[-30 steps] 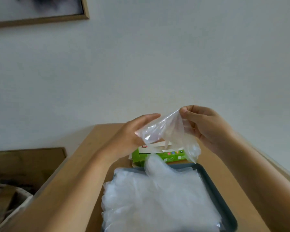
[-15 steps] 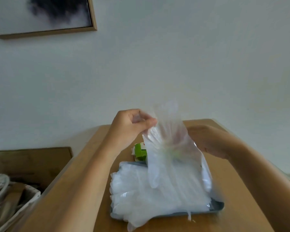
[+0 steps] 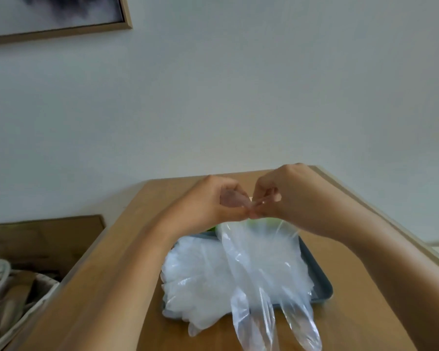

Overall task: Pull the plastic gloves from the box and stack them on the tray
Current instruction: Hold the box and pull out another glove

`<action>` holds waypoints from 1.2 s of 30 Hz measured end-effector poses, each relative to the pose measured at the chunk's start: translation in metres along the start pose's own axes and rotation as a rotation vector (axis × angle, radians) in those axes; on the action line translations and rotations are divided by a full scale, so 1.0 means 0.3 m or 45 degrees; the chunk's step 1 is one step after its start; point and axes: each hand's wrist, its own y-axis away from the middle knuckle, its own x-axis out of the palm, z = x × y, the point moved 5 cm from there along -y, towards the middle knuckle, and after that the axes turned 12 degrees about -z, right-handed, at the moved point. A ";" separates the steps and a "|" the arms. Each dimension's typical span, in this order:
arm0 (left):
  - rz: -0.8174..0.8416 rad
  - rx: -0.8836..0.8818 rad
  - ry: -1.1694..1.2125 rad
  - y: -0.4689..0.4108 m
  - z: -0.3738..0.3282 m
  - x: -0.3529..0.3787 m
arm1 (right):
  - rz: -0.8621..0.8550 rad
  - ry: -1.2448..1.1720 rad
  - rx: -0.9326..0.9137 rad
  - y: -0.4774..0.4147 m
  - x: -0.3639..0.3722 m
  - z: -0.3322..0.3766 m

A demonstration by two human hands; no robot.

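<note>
The fingers (image 3: 233, 199) of the left hand (image 3: 211, 202) are curled tightly toward the palm. Those of the right hand (image 3: 293, 196) are curled the same way, and the two sets of fingertips meet tip to tip. Together they pinch the bunched cuff of a clear plastic glove (image 3: 260, 262). Both hands are raised above the table (image 3: 160, 196) with their backs turned outward and their wrists bent in toward each other. The bare forearms rise from the lower left and lower right and converge at the grip.

The glove hangs straight down from the fingertips and widens as it falls. Its long finger sleeves trail past the near rim of the tray (image 3: 323, 293) and end low over the table on the person's side. I cannot tell whether the hanging sheet touches what lies under it.

Below the fingers and a little toward the left forearm, the stack of gloves (image 3: 195, 272) lies on the tray as a cloudy white heap. Its lower edge spills over the near rim. Just under the left fingertips, at the far edge of the tray, a blurred green sliver of the box (image 3: 211, 227) shows. The rest of it is hidden behind the hands and the glove.

Beyond the fingers is a pale wall (image 3: 238, 97), with a framed picture (image 3: 61, 29) high to the left. Well to the left of the left arm and lower down, a basket (image 3: 23, 302) stands beside the table.
</note>
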 end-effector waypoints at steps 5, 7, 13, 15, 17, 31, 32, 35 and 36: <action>0.415 -0.178 -0.030 -0.012 0.086 0.074 | 0.019 -0.265 0.200 -0.006 0.001 -0.038; 0.487 -0.261 0.005 -0.007 0.113 0.082 | 0.038 -0.482 0.341 -0.010 0.001 -0.055; 0.660 -0.375 0.392 0.007 0.172 0.007 | 0.051 -0.847 0.626 0.004 0.011 -0.091; 0.614 -0.388 0.487 0.011 0.191 -0.038 | 0.058 -0.934 0.672 0.006 0.027 -0.099; 0.507 -0.388 0.551 0.000 0.212 -0.085 | 0.047 -0.971 0.706 0.008 0.039 -0.111; 0.528 -0.668 -0.243 -0.026 0.420 0.034 | 0.702 -0.104 0.697 0.081 0.272 -0.304; 0.535 -0.680 -0.320 -0.027 0.435 0.040 | 0.766 -0.059 0.707 0.089 0.285 -0.312; 0.500 -0.695 -0.528 -0.039 0.471 0.036 | 0.867 0.032 0.708 0.101 0.315 -0.334; 0.436 -0.687 -0.618 -0.044 0.468 0.024 | 0.874 0.057 0.699 0.102 0.322 -0.341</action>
